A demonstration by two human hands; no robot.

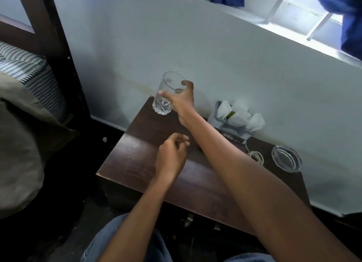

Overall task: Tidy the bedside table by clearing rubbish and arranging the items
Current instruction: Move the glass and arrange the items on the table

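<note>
A tall clear drinking glass [168, 93] stands at the far left corner of the dark wooden bedside table [137, 160]. My right hand [181, 102] grips the glass from the right, thumb and fingers curled round it. My left hand [172, 154] hovers over the middle of the table with loosely curled fingers and holds nothing. A grey holder [225, 127] stuffed with crumpled white tissues [241, 114] sits against the wall. A glass ashtray [286, 158] rests at the far right, and a coiled white cable [255, 157] lies beside it.
A dark flat box [233, 139] lies under the grey holder. A bed with a striped mattress [29, 69] and a grey pillow [17, 148] stands to the left, behind a dark bedpost [58, 52]. Blue cloth [348, 17] hangs at the window above.
</note>
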